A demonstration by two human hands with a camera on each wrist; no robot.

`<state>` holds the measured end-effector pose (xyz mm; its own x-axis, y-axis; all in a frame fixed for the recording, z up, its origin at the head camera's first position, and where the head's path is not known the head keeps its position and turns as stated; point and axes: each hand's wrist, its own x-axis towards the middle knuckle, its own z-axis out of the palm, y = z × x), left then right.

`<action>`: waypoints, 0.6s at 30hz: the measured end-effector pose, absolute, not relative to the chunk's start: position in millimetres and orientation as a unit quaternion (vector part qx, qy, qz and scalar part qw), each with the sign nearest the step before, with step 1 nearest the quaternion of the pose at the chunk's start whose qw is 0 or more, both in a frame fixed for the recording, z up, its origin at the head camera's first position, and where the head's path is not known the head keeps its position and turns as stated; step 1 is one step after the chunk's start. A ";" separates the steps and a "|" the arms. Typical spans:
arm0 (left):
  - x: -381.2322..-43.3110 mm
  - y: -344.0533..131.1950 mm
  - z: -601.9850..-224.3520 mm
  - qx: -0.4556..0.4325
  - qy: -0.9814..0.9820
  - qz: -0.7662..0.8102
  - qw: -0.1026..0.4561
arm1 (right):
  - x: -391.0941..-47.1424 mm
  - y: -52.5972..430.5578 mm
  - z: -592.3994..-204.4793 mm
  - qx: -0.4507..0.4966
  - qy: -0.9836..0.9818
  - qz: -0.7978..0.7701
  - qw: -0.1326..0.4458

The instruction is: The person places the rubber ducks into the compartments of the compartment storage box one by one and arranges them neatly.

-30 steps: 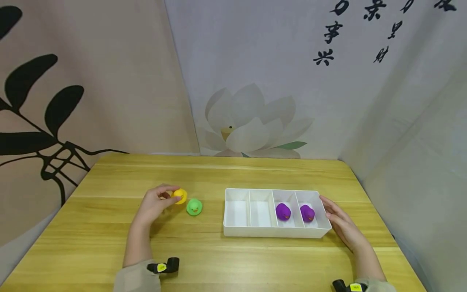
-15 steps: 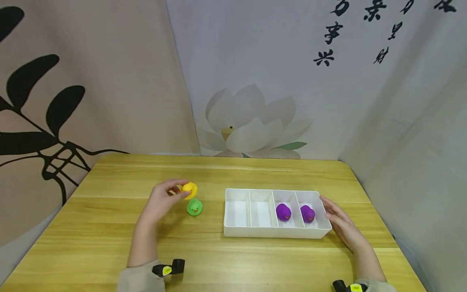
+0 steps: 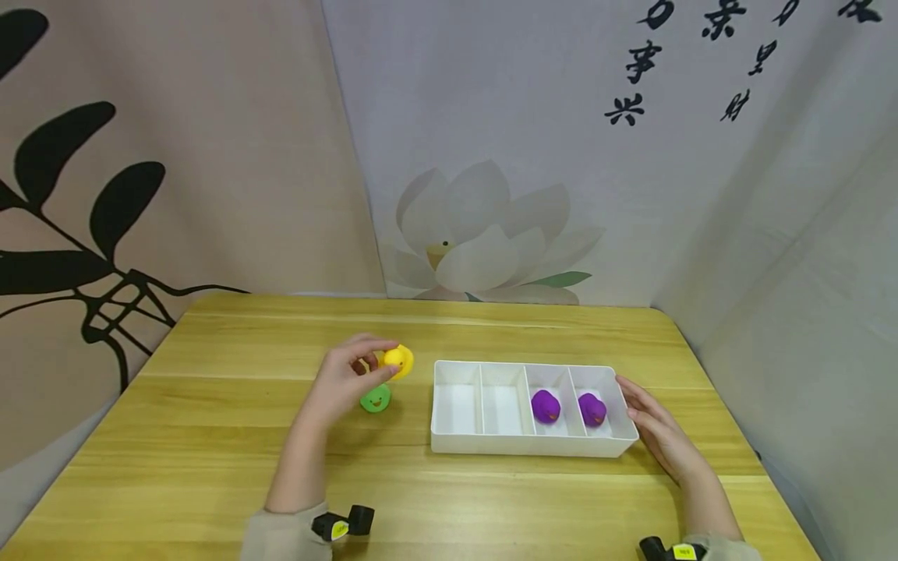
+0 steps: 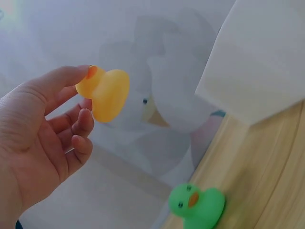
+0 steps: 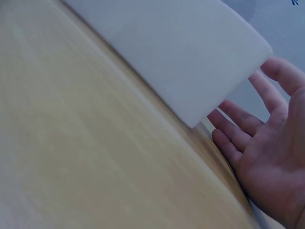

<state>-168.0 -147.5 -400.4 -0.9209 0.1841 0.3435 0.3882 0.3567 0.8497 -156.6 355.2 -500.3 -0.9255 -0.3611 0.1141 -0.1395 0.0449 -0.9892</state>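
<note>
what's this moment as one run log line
left hand pinches yellow duck; right hand at right end of white tray; purple ducks in two right compartments; green duck on table

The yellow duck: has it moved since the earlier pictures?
Yes. In the head view, the left hand has carried the yellow duck rightward, past the green duck and closer to the unmoved box.

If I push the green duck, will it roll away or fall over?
The green duck probably won't roll far, because its head and beak stick out. It may rock or tip, since its body looks rounded. It's likely light: the left hand pinches a similar yellow duck in its fingers.
</note>
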 end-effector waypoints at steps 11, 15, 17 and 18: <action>-147.3 -101.9 -367.4 -0.193 -0.811 -0.548 0.064 | -157.4 356.1 -501.2 -0.171 0.722 -0.665 0.085; -145.6 -90.2 -364.6 -0.206 -0.803 -0.556 0.056 | -157.4 356.2 -501.2 -0.171 0.722 -0.666 0.084; -149.9 -85.8 -372.8 -0.211 -0.796 -0.564 0.053 | -157.4 356.2 -501.1 -0.174 0.719 -0.667 0.085; -152.7 -83.7 -378.1 -0.213 -0.793 -0.568 0.050 | -157.4 356.1 -501.1 -0.175 0.718 -0.668 0.085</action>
